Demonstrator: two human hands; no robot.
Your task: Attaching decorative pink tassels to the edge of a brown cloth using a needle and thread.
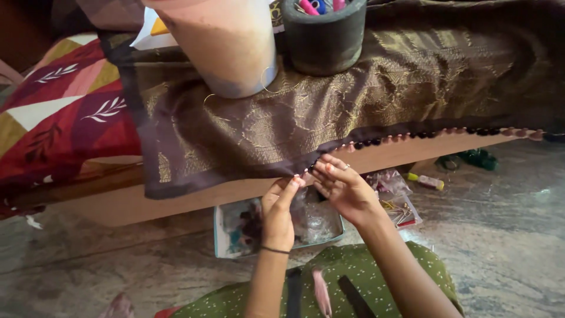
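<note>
A brown cloth with gold woven pattern [329,112] lies draped over a low wooden board [176,197]. Small pink and black beads [412,136] run along its hanging hem to the right. My left hand [279,212] pinches the hem edge from below with fingertips up. My right hand [344,185] meets it at the same spot, fingers curled on the hem where the bead row ends. Whether a needle is held I cannot tell.
A pale cylindrical container [226,44] and a dark pot of coloured pens [323,32] stand on the cloth. An open box of small items [247,227] sits on the stone floor under the board, a small tube [425,181] to the right, a red patterned cushion [59,118] at left.
</note>
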